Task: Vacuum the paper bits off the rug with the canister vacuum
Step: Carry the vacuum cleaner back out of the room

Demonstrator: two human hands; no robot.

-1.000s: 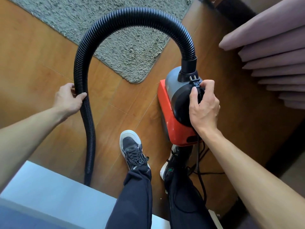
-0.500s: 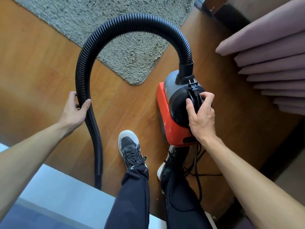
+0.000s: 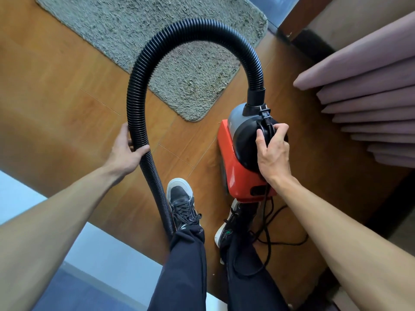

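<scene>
A red and black canister vacuum [image 3: 233,160] hangs over the wooden floor, with my right hand [image 3: 272,151] gripping its black top handle and the plug of its cord. Its ribbed black hose [image 3: 195,28] arches up and over to the left, then drops past my left shoe. My left hand [image 3: 125,151] is wrapped around the hose on its left side. A shaggy grey-green rug [image 3: 157,37] lies ahead on the floor, under the hose arch. I make out no paper bits on the part of the rug in view.
The black power cord [image 3: 269,239] trails loose on the floor by my right shoe. Folds of a mauve curtain [image 3: 368,93] hang at the right. A pale blue and white surface [image 3: 94,274] lies at the lower left, close to my legs.
My left hand has slid along the hose and swung it right, toward my left shoe. The view has shifted so more of the rug shows. My right hand keeps its hold on the vacuum.
</scene>
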